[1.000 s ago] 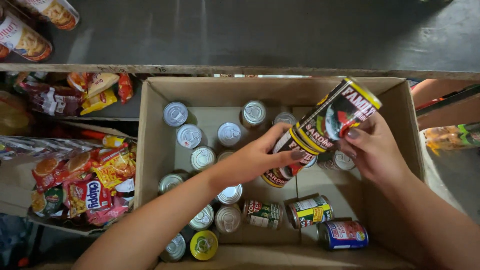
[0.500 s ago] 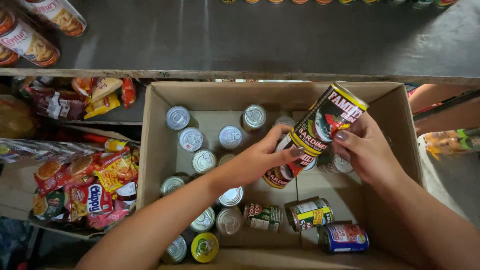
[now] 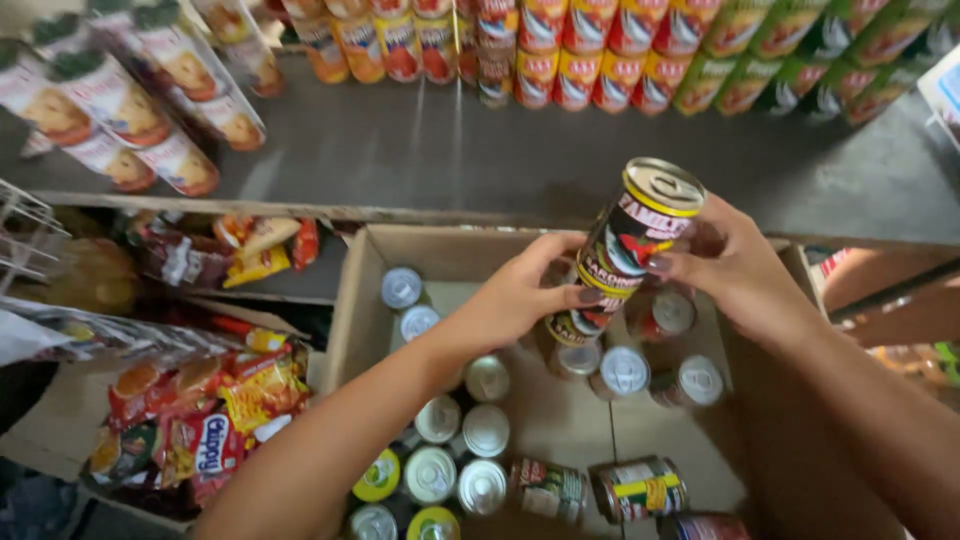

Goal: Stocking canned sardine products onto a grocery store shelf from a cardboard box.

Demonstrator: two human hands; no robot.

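Lifting stacked cans (image 3: pixel 625 255) higher out of cardboard box (image 3: pixel 345 320), left hand (image 3: pixel 525 295) and right hand (image 3: pixel 735 270) both gripping; probably needing shelf (image 3: pixel 450 150) edge clearance next.

Both hands lift a stack of two tall cans (image 3: pixel 625 250) above an open cardboard box (image 3: pixel 345 320). The left hand (image 3: pixel 520 295) grips the lower can, its fingers (image 3: pixel 578 296) wrapped around the label. The right hand (image 3: pixel 740 275) steadies the upper can from the side. Loose cans (image 3: pixel 486 430) stand upright inside the box; two lie on their sides near its front edge. Rows of cans (image 3: pixel 600 50) line the back of the shelf (image 3: pixel 450 150). Snack packets (image 3: pixel 200 430) fill a box on the left.
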